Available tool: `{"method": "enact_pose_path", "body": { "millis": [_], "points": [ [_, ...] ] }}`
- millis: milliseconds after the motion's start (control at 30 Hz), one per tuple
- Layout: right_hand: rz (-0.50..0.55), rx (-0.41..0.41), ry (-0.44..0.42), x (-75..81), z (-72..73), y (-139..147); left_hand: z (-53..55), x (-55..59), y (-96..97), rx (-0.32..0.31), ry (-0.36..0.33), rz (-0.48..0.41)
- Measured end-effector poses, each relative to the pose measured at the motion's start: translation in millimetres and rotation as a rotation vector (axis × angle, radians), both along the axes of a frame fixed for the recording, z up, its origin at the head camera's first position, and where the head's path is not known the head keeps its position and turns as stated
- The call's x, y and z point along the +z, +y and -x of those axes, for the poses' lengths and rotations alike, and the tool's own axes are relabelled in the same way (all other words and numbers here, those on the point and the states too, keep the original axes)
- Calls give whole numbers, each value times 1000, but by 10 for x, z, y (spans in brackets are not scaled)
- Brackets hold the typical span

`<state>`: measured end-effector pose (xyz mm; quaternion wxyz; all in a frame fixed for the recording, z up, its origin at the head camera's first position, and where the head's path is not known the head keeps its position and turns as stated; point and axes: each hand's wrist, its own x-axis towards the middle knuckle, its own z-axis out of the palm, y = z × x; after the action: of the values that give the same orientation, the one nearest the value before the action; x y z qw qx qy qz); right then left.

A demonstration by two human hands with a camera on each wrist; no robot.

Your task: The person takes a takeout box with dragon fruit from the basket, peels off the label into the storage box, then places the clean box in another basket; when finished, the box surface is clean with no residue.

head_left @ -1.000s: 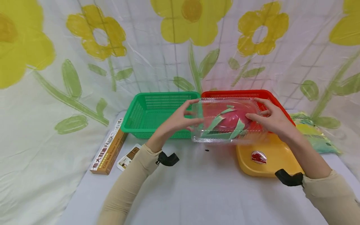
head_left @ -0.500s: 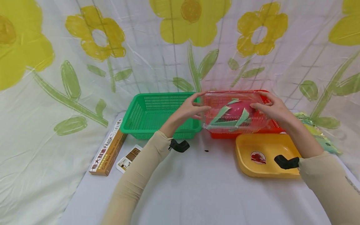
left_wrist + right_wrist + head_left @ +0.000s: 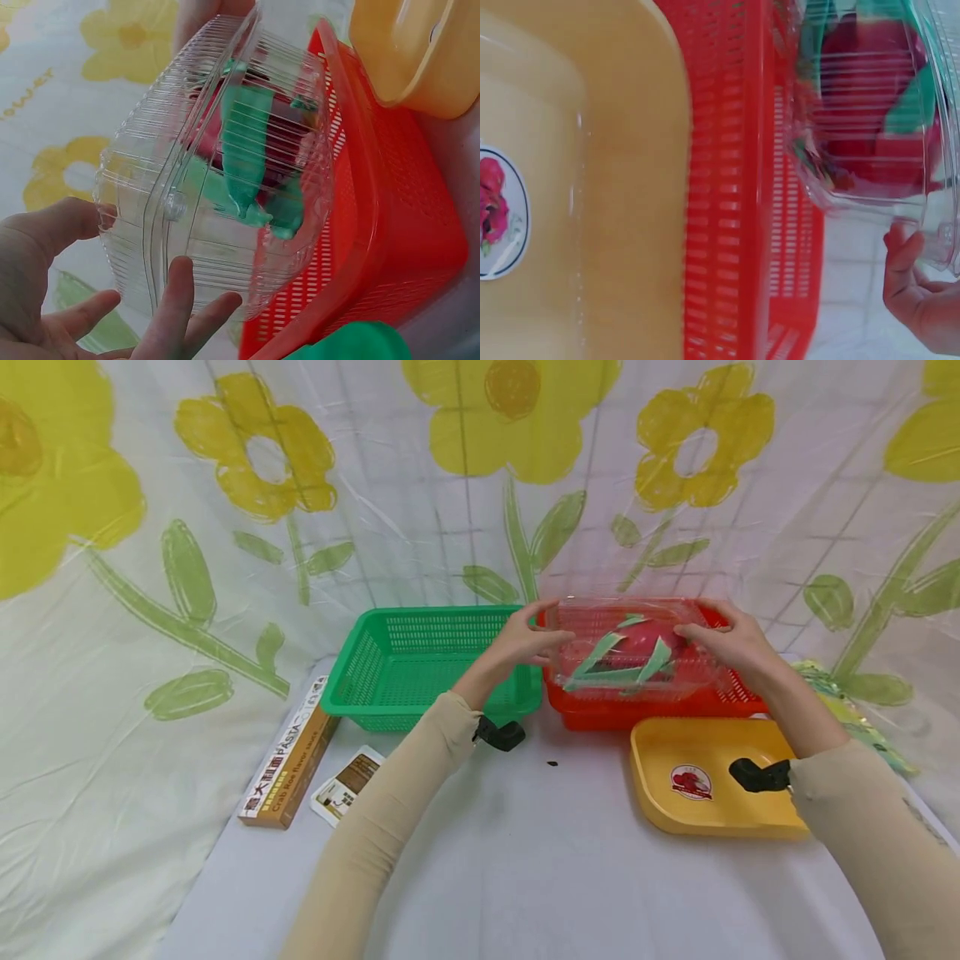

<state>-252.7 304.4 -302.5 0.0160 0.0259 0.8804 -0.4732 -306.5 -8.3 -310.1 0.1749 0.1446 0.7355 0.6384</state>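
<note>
A clear plastic clamshell box (image 3: 169,206) hangs tilted between my two hands, over the red basket (image 3: 600,720). Through its ribbed walls shows a pink dragon fruit (image 3: 643,642) with green scales. At the box's left end, my left hand (image 3: 517,639) grips it between thumb and fingers. My right hand (image 3: 738,635) holds the opposite end, thumb on the near side. In the right wrist view, fingertips (image 3: 904,251) touch the box's lower end beyond the basket's rim. The box covers much of the basket's inside in the head view.
Left of the red basket stands a green basket (image 3: 352,706). In front of the red one is a yellow tray (image 3: 731,789) with a dragon-fruit sticker. A pasta box (image 3: 288,760) and a flat packet (image 3: 347,785) lie at the left, a green-yellow bag (image 3: 855,718) at the right.
Both hands have moved the clear box back, slightly up and to the right, from in front of the red basket to over it. More of the yellow tray shows.
</note>
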Motion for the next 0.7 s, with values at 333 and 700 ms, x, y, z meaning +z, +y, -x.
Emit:
{"method": "enact_pose_path", "body": {
  "millis": [333, 700],
  "points": [
    [2, -95, 16, -113, 191, 128, 165, -68, 269, 74, 8, 18],
    [31, -167, -29, -315, 380, 277, 197, -268, 640, 183, 55, 185]
  ]
}}
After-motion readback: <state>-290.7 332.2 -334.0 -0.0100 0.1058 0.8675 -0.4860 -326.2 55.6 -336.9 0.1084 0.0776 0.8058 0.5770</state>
